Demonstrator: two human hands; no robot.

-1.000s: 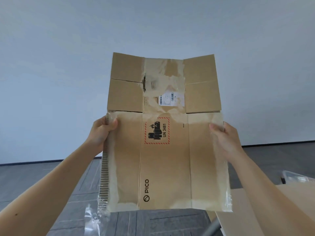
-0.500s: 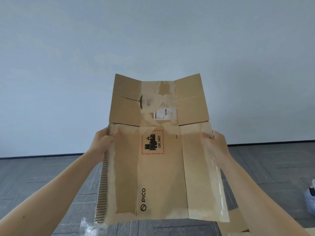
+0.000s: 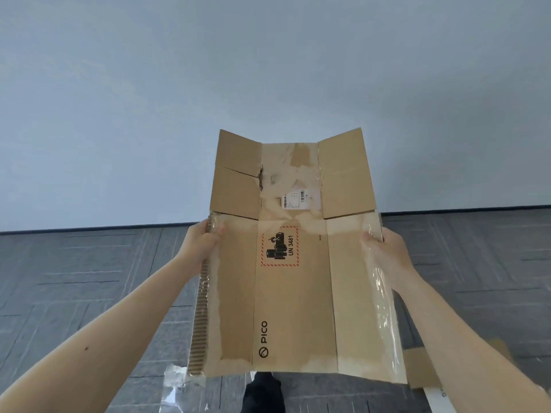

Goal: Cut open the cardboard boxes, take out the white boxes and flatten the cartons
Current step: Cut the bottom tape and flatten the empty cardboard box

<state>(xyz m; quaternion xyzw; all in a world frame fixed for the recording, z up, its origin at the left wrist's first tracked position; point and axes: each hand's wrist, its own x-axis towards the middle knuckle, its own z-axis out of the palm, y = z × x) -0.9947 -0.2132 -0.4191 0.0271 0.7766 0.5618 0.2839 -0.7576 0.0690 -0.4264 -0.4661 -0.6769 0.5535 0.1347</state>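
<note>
Flat carton (image 3: pixel 295 293) is held up in mid-air, its near edge low over a shoe (image 3: pixel 262 391), with loose tape (image 3: pixel 176 386) trailing off the left corner. I judge it light, stiff across the flutes, floppy at the creases and slick where clear film covers the right edge. Left hand (image 3: pixel 202 245) and right hand (image 3: pixel 387 251) grip the side edges just below the far flaps (image 3: pixel 235 186), fingers (image 3: pixel 212 231) curled round the board, which looks like a sound hold that avoids the raw corrugated edge. More cardboard (image 3: pixel 420 368) lies on the floor (image 3: pixel 89 278) lower right with a plain wall (image 3: pixel 268 70) beyond, and only the tape looks likely to snag.
</note>
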